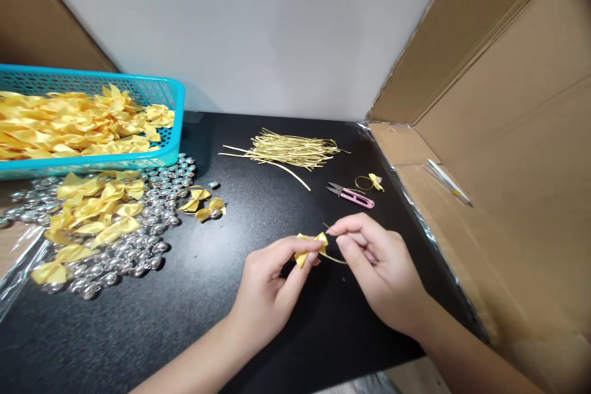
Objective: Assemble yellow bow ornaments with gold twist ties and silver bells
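Pinched between the thumb and fingers of my left hand (276,280) is a yellow ribbon bow (302,257). A thin gold cord (335,259) runs from the bow toward my right hand (381,271). My right hand is closed in a pinch just right of the bow, and a thin end sticks out past its fingertips. Whether that end is the cord or something else is hard to make out. Pink thread snips (353,196) lie beyond my right hand, next to a finished-looking bow with a cord loop (375,182).
A bundle of gold cords (293,151) lies at the back middle. On the left, a turquoise basket (179,117) holds many yellow bows. In front of it, silver bells or beads (138,261) are spread with loose bows (99,209). Cardboard walls (498,74) stand at the right; a white pen-like tool (447,183) lies there.
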`<state>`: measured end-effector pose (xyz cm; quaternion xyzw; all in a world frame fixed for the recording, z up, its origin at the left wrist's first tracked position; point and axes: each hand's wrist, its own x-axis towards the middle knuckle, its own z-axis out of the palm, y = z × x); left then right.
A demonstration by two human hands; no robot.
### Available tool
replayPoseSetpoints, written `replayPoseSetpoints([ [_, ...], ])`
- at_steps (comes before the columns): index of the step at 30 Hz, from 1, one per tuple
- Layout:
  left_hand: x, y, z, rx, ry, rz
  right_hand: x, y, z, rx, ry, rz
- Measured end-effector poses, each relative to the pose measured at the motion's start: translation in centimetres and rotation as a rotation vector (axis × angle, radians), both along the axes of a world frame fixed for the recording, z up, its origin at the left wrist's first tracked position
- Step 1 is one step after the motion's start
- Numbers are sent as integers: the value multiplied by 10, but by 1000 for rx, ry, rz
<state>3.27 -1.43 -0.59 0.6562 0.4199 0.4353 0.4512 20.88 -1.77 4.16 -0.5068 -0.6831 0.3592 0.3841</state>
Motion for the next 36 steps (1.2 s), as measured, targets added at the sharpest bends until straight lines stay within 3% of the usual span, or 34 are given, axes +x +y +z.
replayPoseSetpoints([
  [3,0,-2,1,-53,-6,-19,-4,0,-7,-3,24,23],
  [10,3,-5,4,-120,-59,18,-7,-8,-26,-158,212,-92],
  [15,5,-7,4,-192,-124,42,-2,-15,-30,3,331,-96],
  [20,5,-9,2,-162,-96,70,-8,-14,-26,143,194,-57],
  [24,4,-10,0,-132,-61,72,-8,-13,-23,167,140,-35],
  [27,3,-11,0,-124,-49,72,-5,-12,-21,44,245,-46],
  [30,3,-10,0,-113,-41,75,-3,-7,-18,-204,382,-60],
  [36,6,-7,4,-140,-100,76,-9,4,-18,-481,436,-95],
])
